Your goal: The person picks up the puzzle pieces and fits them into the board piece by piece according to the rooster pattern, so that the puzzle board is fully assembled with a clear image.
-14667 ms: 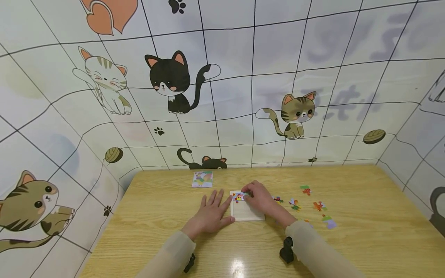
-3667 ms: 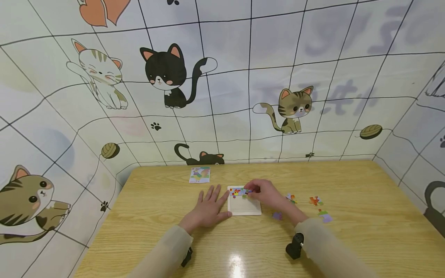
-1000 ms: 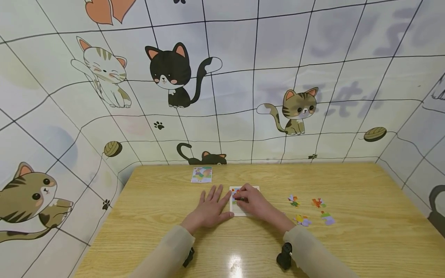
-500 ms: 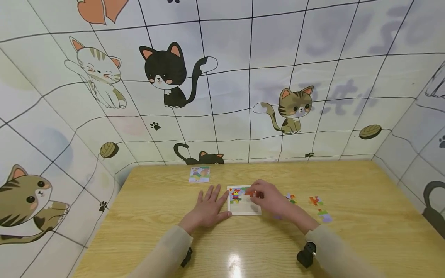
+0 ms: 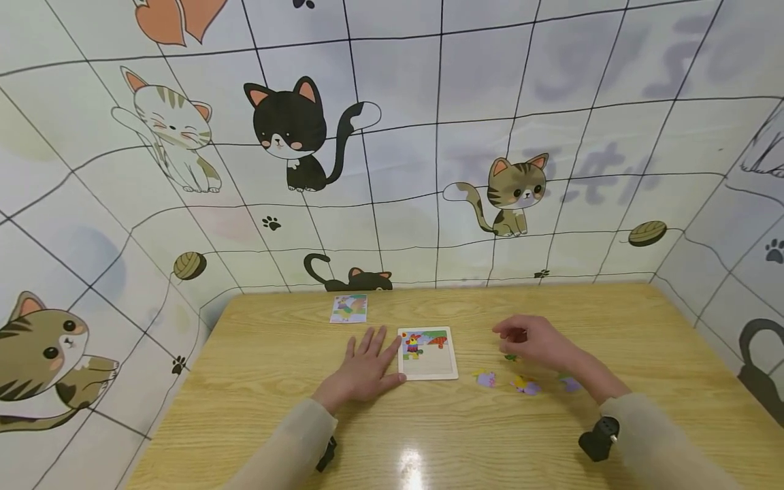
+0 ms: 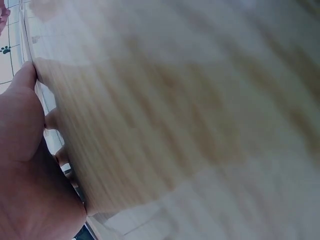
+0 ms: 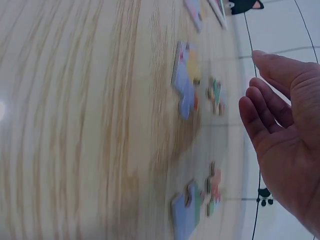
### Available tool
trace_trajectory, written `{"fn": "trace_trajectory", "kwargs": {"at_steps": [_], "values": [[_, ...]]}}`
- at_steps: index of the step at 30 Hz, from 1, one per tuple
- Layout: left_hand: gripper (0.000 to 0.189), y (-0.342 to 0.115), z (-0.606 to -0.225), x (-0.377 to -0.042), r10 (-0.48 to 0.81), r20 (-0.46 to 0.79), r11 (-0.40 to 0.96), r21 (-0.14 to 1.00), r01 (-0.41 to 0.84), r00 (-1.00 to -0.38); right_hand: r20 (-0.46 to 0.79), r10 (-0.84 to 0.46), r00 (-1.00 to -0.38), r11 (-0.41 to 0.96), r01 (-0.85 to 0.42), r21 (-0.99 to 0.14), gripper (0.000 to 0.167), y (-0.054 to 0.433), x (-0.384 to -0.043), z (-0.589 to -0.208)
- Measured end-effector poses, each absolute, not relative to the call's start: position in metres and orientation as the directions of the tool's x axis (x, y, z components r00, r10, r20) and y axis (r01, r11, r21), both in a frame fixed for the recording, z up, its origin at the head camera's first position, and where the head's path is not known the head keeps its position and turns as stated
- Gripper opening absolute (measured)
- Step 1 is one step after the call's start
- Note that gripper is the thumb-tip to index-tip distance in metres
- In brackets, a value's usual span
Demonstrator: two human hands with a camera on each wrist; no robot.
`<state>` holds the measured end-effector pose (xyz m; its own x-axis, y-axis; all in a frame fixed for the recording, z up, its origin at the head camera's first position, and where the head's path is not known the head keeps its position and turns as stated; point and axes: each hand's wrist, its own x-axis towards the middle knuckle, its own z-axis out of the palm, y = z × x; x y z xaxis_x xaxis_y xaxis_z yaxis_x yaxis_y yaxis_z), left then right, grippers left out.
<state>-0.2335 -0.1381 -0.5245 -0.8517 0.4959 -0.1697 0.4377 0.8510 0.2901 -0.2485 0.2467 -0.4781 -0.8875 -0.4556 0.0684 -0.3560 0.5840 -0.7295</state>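
My left hand [image 5: 365, 367] lies flat on the table with spread fingers, index fingertip and thumb at the left edge of a white-rimmed puzzle tray [image 5: 431, 369]. In the tray, joined jigsaw pieces [image 5: 413, 344] show a colourful bird's head at the upper left, and an orange-red piece [image 5: 438, 339] sits at the upper right. My right hand [image 5: 539, 341] hovers above the loose pieces with fingers loosely bent and nothing held. Below it in the right wrist view are a lilac-and-yellow piece [image 7: 185, 82], a green-and-lilac piece [image 7: 185, 212] and a reddish piece [image 7: 215, 190].
A picture card [image 5: 349, 309] of the bird lies at the table's back left. Right of the tray are a lilac piece [image 5: 486, 378] and a yellow-and-lilac piece [image 5: 525, 385]. A wall with cat drawings [image 5: 392, 170] rises behind the wooden table [image 5: 294, 408].
The right hand let go of the orange-red piece in the tray's upper right and moved right over the loose pieces. Over the longer span the tray gained several pieces. The left hand stayed put.
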Motion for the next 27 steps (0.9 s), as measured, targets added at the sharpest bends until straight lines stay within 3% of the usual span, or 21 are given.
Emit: {"fn": "trace_trajectory", "kwargs": {"at_steps": [7,17,27], "values": [[0.082,-0.14,-0.526,-0.233,0.502,-0.159,0.845,0.302,0.442,-0.85,0.012,-0.48,-0.877,0.618,-0.348,-0.705,0.037,0.266,-0.254,-0.49],[0.08,-0.137,-0.515,-0.229,0.511,-0.166,0.839,0.309,0.447,-0.844,-0.039,-0.562,-0.826,0.558,-0.345,-0.755,0.04,0.278,-0.261,-0.491],[0.08,-0.137,-0.51,-0.227,0.511,-0.181,0.841,0.308,0.445,-0.84,-0.079,-0.534,-0.842,0.585,-0.3,-0.754,0.046,0.277,-0.263,-0.494]]}}
